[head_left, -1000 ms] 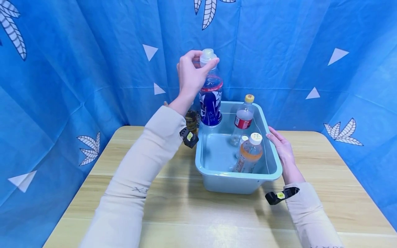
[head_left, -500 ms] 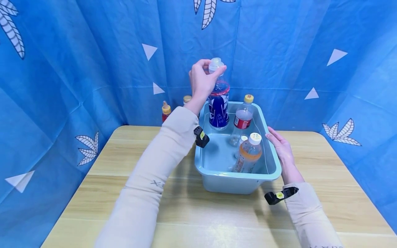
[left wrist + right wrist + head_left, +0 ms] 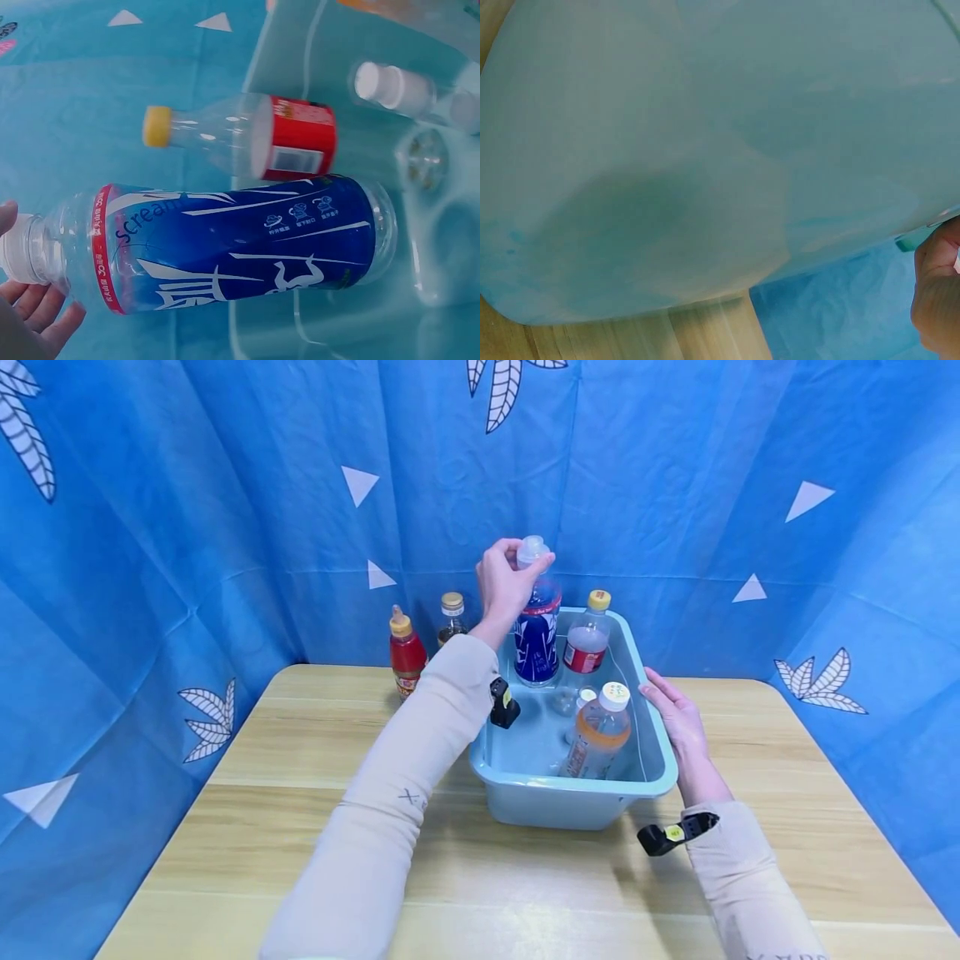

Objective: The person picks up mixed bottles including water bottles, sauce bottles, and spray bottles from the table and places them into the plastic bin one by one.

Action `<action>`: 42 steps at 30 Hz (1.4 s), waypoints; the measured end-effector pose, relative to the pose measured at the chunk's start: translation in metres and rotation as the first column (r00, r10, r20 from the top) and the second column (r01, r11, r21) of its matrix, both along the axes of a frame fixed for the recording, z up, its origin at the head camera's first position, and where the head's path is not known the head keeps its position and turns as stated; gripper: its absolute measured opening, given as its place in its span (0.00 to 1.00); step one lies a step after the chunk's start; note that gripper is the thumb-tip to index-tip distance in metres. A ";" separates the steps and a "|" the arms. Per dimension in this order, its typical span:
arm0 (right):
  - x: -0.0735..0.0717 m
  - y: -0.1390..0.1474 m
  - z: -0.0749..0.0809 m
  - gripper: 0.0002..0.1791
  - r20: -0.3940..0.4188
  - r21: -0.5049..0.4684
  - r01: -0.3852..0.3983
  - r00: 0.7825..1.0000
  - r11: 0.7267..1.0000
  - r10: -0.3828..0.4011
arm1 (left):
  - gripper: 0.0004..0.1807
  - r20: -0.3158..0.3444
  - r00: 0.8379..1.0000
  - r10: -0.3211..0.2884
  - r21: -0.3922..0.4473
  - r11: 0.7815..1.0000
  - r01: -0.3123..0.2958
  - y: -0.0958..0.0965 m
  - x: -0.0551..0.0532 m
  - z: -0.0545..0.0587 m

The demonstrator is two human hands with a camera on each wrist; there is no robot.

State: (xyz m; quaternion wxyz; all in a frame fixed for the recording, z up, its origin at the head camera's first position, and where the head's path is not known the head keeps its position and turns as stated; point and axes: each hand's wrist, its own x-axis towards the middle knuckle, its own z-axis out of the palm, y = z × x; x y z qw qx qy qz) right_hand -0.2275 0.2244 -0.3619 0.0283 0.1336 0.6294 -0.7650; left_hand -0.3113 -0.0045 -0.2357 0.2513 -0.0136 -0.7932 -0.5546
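My left hand [image 3: 507, 578] pinches the translucent cap of a clear plastic bottle with a blue label [image 3: 537, 643]. The bottle hangs upright inside the far left part of a light blue plastic tub [image 3: 551, 792]; whether its base touches the floor of the tub I cannot tell. My right hand [image 3: 678, 720] holds the tub's right rim, thumb on top. In the tub stand a bottle with a yellow cap and red label [image 3: 586, 647], a bottle with a white cap and orange band [image 3: 602, 735], and a small white-capped bottle [image 3: 397, 88], partly hidden in the head view.
Left of the tub, a red sauce bottle with a yellow cap [image 3: 407, 656] stands on the wooden table [image 3: 300, 752]. Beside it is a dark bottle with a gold cap [image 3: 452, 617], partly behind my left arm. A blue curtain [image 3: 300, 510] hangs behind the table.
My left hand has carried the blue-labelled bottle to the right and down, from over the tub's left rim into the tub. The right hand stays on the rim.
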 end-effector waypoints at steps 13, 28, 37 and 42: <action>0.008 -0.006 0.014 0.32 0.018 0.001 0.004 1.000 1.000 -0.004 | 0.19 0.028 1.000 0.011 -0.007 1.000 -0.011 0.002 -0.013 -0.034; 0.010 -0.009 0.018 0.32 0.023 -0.040 -0.009 1.000 0.999 0.010 | 0.19 0.075 0.997 0.031 -0.055 0.998 -0.027 0.004 -0.020 -0.059; 0.010 -0.009 0.016 0.32 0.007 -0.059 -0.004 1.000 0.998 0.005 | 0.19 0.078 0.997 0.000 -0.066 0.998 0.005 0.004 -0.020 -0.068; 0.010 -0.009 0.016 0.32 0.019 -0.049 -0.001 1.000 0.999 0.002 | 0.19 0.083 0.997 -0.009 -0.073 0.997 0.015 0.003 -0.020 -0.071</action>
